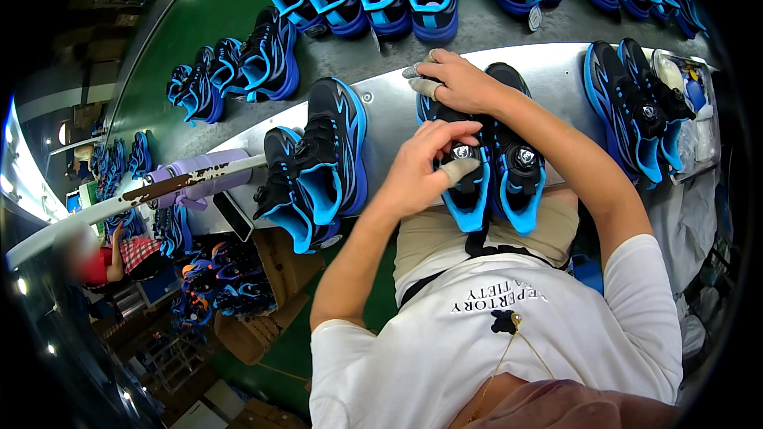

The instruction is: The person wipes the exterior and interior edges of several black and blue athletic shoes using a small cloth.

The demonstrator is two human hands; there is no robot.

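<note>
Left hand (429, 167) is bent at the wrist, taped thumb and fingers pinched on the round dial of a black-and-blue sneaker (465, 183) lying on the grey metal workbench (556, 71) at the lap; right hand (457, 83) is pressed flat on its heel end — a matching shoe (520, 167) lies touching beside it, another pair (318, 167) to the left

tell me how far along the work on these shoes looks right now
In hand: the left hand is at the round dial on one shoe of the pair in front of the person, while the right hand steadies its heel end. Another pair lies to the left and one more to the right on the metal bench. The picture does not show which of these are done or waiting.
</note>
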